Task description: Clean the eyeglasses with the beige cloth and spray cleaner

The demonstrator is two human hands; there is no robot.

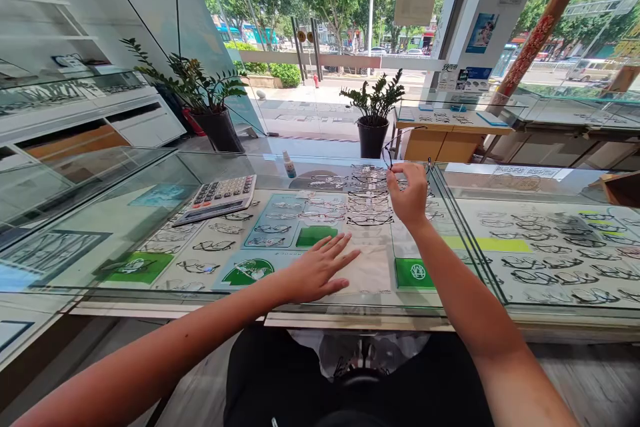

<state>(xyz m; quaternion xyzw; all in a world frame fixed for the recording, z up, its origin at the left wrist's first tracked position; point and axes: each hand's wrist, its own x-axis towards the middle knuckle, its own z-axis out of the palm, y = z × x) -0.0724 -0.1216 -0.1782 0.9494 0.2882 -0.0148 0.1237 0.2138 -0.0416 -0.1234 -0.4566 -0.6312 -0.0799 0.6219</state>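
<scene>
My right hand (409,193) pinches a pair of eyeglasses (387,155) by the frame, raised a little above the far part of the glass counter (280,170). Its lens rim stands up to the left of my fingers, and a thin temple shows to the right. Below and left of that hand, rows of eyeglasses (369,219) lie one behind another. My left hand (317,270) rests palm down on the counter with fingers spread, holding nothing. Just beyond its fingers is a green card (317,235) under or on the glass.
A large calculator (219,198) lies on the counter to the left. A small spray bottle (289,165) stands near the far edge. More eyeglasses (545,263) fill the case on the right. Potted plants (373,137) stand beyond the counter, before the glass doors.
</scene>
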